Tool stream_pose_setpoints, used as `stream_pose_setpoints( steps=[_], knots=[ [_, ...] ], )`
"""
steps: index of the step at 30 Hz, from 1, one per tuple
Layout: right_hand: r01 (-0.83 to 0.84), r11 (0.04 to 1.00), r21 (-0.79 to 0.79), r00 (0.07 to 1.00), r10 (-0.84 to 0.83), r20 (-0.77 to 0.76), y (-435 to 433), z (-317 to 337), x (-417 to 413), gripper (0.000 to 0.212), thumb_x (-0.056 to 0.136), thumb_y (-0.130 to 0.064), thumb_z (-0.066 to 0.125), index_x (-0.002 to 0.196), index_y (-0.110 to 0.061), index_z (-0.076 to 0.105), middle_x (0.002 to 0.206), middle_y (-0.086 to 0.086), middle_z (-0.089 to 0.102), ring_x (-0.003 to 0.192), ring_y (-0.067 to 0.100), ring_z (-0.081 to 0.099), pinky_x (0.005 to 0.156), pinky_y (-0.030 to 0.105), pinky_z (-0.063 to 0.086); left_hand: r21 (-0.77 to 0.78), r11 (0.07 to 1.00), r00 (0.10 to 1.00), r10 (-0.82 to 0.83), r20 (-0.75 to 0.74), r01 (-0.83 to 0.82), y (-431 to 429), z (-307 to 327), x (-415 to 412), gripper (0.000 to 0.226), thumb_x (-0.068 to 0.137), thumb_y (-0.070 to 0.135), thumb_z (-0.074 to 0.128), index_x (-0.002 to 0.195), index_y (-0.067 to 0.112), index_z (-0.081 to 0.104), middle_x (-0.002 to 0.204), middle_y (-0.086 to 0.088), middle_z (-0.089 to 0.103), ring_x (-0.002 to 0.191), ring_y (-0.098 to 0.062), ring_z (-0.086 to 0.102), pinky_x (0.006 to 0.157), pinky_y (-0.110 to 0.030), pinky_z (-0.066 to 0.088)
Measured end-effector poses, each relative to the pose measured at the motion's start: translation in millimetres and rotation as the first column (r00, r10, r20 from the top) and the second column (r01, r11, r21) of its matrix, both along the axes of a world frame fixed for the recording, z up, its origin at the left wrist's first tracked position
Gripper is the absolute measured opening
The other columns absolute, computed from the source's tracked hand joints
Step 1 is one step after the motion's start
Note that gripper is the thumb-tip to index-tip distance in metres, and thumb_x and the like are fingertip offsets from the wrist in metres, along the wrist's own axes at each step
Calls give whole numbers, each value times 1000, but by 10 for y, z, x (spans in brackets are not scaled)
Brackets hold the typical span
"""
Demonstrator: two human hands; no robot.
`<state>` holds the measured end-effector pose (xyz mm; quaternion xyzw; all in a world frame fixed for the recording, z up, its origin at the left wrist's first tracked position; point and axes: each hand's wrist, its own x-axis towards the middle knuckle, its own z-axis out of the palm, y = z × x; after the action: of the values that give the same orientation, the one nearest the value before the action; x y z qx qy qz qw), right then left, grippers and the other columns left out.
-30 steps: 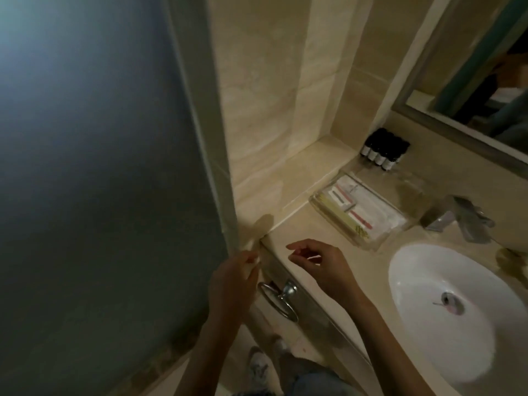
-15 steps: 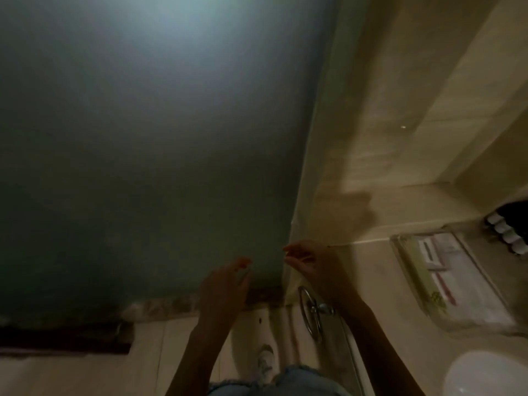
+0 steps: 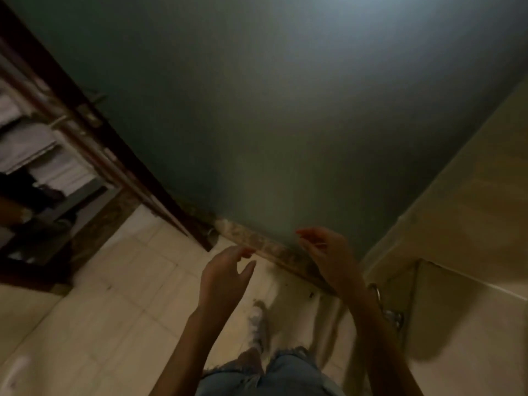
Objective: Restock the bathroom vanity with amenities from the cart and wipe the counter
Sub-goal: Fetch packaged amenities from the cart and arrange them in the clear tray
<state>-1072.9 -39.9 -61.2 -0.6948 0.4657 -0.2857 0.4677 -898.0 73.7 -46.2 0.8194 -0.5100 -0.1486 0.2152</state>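
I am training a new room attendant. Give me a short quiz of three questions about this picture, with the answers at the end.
1. True or false: the left hand holds an amenity packet.
2. Where is the metal towel ring?
A) on the vanity, beside the wrist of the right hand
B) on the dark door frame
C) lying on the floor tiles
3. Fill in: the white folded linens lie on shelves at the far ___ of the view.

Key:
1. False; both hands are open and hold nothing.
2. A
3. left
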Motion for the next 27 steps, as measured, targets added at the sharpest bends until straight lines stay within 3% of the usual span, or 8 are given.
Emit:
stream_pose_setpoints(
  steps=[4, 7, 10, 14, 17, 21, 25, 27],
  knots=[
    [-202, 979, -9, 977, 201, -68, 117, 140, 419, 14, 89, -16, 65, 102, -20, 70, 90, -9, 68, 83, 8, 66, 80, 26, 54, 35, 991, 992, 128, -16, -128, 197, 35, 251, 25, 91, 32, 61, 116, 33, 62, 108, 15, 64, 99, -5, 58, 78, -23, 44],
    [-325, 945, -37, 938, 317, -142, 191, 183, 761, 19, 92, -22, 61, 109, -18, 69, 101, -6, 70, 91, 6, 65, 84, 24, 53, 4, 977, 976, 213, -48, -213, 374, 4, 488, 23, 90, 32, 62, 113, 34, 63, 107, 16, 65, 97, -4, 59, 74, -20, 42],
    [-418, 908, 39, 896, 419, -150, 300, 225, 1224, 20, 93, -26, 59, 110, -21, 68, 104, -9, 70, 95, 3, 64, 87, 24, 53, -13, 954, 952, 297, -80, -299, 615, -26, 833, 23, 89, 32, 63, 112, 34, 64, 105, 17, 65, 96, -3, 59, 74, -18, 41],
    [-536, 843, 39, 837, 537, -105, 600, 256, 2035, 21, 93, -23, 60, 111, -19, 68, 104, -10, 70, 97, 2, 65, 85, 20, 53, -23, 896, 891, 437, -119, -443, 1065, -51, 1486, 22, 89, 30, 63, 111, 34, 64, 104, 18, 65, 96, -2, 60, 72, -18, 40],
    [-633, 773, 40, 759, 630, -166, 838, 277, 2734, 20, 92, -26, 61, 110, -24, 69, 103, -14, 70, 95, -3, 63, 84, 19, 52, -59, 828, 825, 544, -153, -558, 1400, -40, 2030, 21, 88, 27, 65, 108, 32, 66, 102, 17, 66, 94, -4, 61, 72, -20, 42],
    [-725, 688, -30, 664, 688, -292, 1113, 226, 3684, 26, 84, -53, 58, 106, -42, 66, 100, -25, 67, 93, -6, 62, 87, 27, 53, -94, 742, 746, 649, -151, -664, 1833, -19, 2773, 22, 88, 27, 65, 109, 32, 66, 102, 16, 66, 94, -4, 62, 72, -19, 43],
    [-790, 612, -45, 604, 763, -229, 1445, 276, 4457, 17, 91, -28, 62, 106, -32, 67, 99, -24, 65, 96, -9, 59, 85, 12, 46, -111, 672, 681, 716, -156, -732, 2181, 11, 3344, 22, 88, 26, 65, 110, 30, 66, 104, 16, 67, 95, -5, 61, 72, -20, 44],
    [-812, 579, -65, 578, 787, -215, 1592, 282, 4743, 18, 92, -25, 61, 108, -30, 67, 101, -23, 65, 97, -9, 59, 84, 9, 45, -115, 645, 655, 739, -161, -756, 2337, 9, 3557, 22, 88, 25, 65, 110, 30, 66, 104, 15, 67, 95, -4, 61, 73, -19, 43]
  ],
)
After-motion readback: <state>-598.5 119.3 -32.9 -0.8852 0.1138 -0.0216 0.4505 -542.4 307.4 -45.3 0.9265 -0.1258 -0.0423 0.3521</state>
